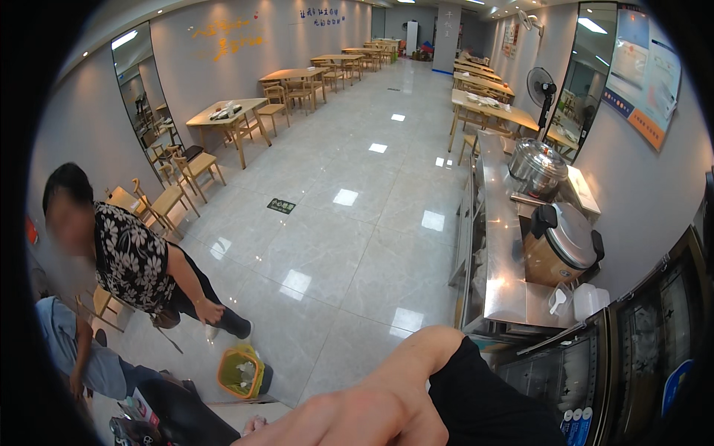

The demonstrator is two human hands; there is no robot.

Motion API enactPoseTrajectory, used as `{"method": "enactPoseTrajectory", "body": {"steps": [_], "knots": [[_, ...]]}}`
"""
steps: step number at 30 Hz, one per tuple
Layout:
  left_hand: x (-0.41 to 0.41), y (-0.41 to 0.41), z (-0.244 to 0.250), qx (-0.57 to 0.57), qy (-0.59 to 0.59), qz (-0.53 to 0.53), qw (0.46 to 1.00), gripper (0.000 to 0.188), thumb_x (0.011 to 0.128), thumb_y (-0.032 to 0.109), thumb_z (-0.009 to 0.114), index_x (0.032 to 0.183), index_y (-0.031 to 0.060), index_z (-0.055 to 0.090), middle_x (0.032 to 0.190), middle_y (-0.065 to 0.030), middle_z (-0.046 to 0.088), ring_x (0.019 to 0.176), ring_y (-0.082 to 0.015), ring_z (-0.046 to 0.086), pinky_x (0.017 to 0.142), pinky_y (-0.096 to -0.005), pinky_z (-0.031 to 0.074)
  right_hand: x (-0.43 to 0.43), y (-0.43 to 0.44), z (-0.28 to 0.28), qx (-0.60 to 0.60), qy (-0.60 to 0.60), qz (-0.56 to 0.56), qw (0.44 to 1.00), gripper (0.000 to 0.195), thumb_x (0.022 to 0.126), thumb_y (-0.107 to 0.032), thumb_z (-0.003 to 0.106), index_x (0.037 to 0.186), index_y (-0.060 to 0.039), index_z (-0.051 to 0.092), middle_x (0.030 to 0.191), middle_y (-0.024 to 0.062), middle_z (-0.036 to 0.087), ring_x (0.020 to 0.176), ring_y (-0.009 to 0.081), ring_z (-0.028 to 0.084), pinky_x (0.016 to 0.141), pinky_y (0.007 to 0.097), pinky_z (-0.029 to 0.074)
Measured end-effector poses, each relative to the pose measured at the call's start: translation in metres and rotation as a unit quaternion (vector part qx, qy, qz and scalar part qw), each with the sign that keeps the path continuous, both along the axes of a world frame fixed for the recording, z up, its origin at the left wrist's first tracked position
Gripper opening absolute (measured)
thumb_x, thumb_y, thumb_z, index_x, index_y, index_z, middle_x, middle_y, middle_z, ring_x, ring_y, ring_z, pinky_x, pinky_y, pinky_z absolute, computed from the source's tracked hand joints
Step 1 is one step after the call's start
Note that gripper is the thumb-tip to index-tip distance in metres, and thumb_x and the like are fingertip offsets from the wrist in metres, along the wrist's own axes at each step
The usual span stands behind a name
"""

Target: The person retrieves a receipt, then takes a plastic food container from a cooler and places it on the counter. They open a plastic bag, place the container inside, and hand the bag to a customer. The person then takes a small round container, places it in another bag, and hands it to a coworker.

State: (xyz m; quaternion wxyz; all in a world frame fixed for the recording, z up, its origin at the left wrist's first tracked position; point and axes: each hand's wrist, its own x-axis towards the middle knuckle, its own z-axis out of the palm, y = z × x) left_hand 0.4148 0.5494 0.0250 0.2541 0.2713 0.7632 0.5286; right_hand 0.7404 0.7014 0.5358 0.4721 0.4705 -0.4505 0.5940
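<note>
My bare right arm reaches across the bottom of the view from a black sleeve [485, 390], elbow bent. The back of my right hand [362, 415] is close to the camera; its fingers are cut off by the lower edge, so whether it holds anything is hidden. My left hand is not plainly in view. Beyond my arm shows a small part of a hand [255, 425], whose it is I cannot tell. A black surface [184, 410] lies left of it, with dark bottles [131, 429] beside it. A waste bin [242, 371] lined with a yellow bag stands on the floor.
At left are a person in a flowered shirt [134, 256] and another in light blue [83, 345]. A steel counter [502, 267] at right bears a rice cooker [563, 245] and a lidded steel pot [537, 161]. Glass-doored cabinets [574, 368] stand nearer. Wooden tables [228, 111] line both walls.
</note>
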Motion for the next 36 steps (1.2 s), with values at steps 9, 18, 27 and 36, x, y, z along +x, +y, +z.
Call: {"method": "enactPoseTrajectory", "body": {"steps": [9, 18, 27, 36], "knots": [[-0.002, -0.002, -0.001, -0.057, -0.050, -0.043, 0.996, 0.024, 0.089, 0.021, 0.060, 0.100, 0.0005, 0.066, 0.076, -0.0061, 0.065, 0.065, -0.0111, 0.057, 0.059, -0.0270, 0.048, 0.003, -0.021, -0.031, -0.011, -0.085, -0.018, 0.996, 0.032, 0.097, -0.022, 0.056, 0.108, 0.0071, 0.065, 0.101, 0.0178, 0.063, 0.092, 0.0280, 0.060, 0.080, 0.0368, 0.046], [0.008, -0.022, 0.000, -0.088, -0.063, -0.072, 0.992, 0.025, 0.089, 0.022, 0.060, 0.100, 0.0000, 0.067, 0.076, -0.0066, 0.066, 0.066, -0.0117, 0.058, 0.062, -0.0275, 0.049, 0.026, -0.043, -0.039, 0.003, -0.042, -0.004, 0.999, 0.034, 0.097, -0.023, 0.056, 0.107, 0.0081, 0.065, 0.101, 0.0189, 0.063, 0.092, 0.0284, 0.059, 0.079, 0.0372, 0.046], [0.024, -0.007, 0.033, -0.107, -0.070, -0.086, 0.988, 0.026, 0.090, 0.023, 0.060, 0.100, -0.0004, 0.067, 0.077, -0.0071, 0.066, 0.068, -0.0123, 0.059, 0.064, -0.0280, 0.049, 0.045, -0.022, 0.015, 0.002, 0.010, -0.020, 1.000, 0.038, 0.098, -0.028, 0.055, 0.107, 0.0075, 0.066, 0.101, 0.0197, 0.063, 0.090, 0.0290, 0.060, 0.077, 0.0379, 0.046], [0.065, -0.005, 0.101, -0.117, 0.022, -0.090, 0.989, 0.036, 0.088, 0.031, 0.058, 0.102, -0.0004, 0.068, 0.084, -0.0112, 0.068, 0.080, -0.0192, 0.062, 0.077, -0.0326, 0.049, 0.045, 0.002, -0.020, 0.003, -0.279, -0.009, 0.960, 0.030, 0.098, -0.021, 0.049, 0.103, 0.0042, 0.064, 0.109, 0.0252, 0.060, 0.099, 0.0370, 0.058, 0.089, 0.0492, 0.045]]}}
